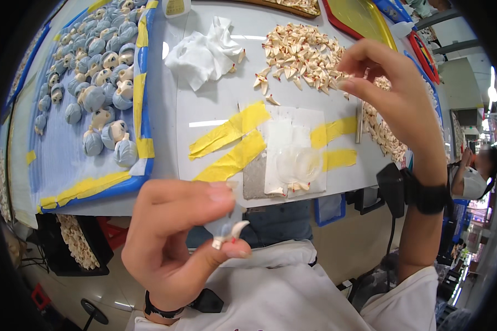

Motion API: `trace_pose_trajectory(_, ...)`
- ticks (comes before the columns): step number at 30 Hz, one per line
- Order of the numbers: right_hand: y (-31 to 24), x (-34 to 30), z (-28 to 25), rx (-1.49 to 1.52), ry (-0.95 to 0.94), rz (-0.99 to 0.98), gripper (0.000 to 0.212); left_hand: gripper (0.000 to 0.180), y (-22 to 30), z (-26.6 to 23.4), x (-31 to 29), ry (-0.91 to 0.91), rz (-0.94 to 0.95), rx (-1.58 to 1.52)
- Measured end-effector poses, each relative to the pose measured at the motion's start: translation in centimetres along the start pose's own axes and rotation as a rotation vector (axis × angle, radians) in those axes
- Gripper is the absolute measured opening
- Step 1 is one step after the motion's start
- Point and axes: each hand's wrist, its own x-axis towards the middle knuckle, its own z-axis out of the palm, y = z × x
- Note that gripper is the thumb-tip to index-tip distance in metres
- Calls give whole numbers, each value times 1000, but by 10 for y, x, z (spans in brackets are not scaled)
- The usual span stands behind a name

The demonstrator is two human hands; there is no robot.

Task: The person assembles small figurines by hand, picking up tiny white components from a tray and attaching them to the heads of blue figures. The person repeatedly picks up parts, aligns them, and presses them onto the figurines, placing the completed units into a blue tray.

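Note:
My left hand (168, 243) is closed in front of my chest, pinching a small blue-haired doll head (221, 226) between thumb and fingers. A curved cream pointed piece (239, 227) sticks out from the head beside my thumb; my fingers hide much of the rest. At the right edge of a pile of small cream pointed pieces with red tips (301, 58), my right hand (395, 88) has thumb and forefinger brought together in a pinch. Whatever lies between those fingertips is too small to make out.
Many blue-haired doll heads fill a blue-rimmed tray (142, 110) at left. A crumpled white cloth (201, 58) lies behind. Yellow tape (232, 132) holds down a white sheet with a clear round dish (298, 164) at the table's near edge. Another person (475, 171) is far right.

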Motion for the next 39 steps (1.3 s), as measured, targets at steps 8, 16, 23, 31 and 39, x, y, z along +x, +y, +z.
trace_pose_trajectory(8, 7, 27, 14, -91, -176, 13, 10, 39, -2, -10, 3, -194, 75, 162)
trace_pose_trajectory(16, 12, 13, 7, 43, 108, -21, 7, 38, 3, -2, -1, -10, -100, -61)
trace_pose_trajectory(23, 14, 14, 21, 94, 75, -78, 14, 41, 7, 1, -3, -120, -121, -55)
trace_pose_trajectory(31, 12, 25, 20, 19, 2, -13, 9, 39, 10, 2, -6, -119, -120, -75)
trace_pose_trajectory(39, 19, 11, 5, 241, 162, 71, 8, 36, 5, 3, -3, -70, -130, -85)
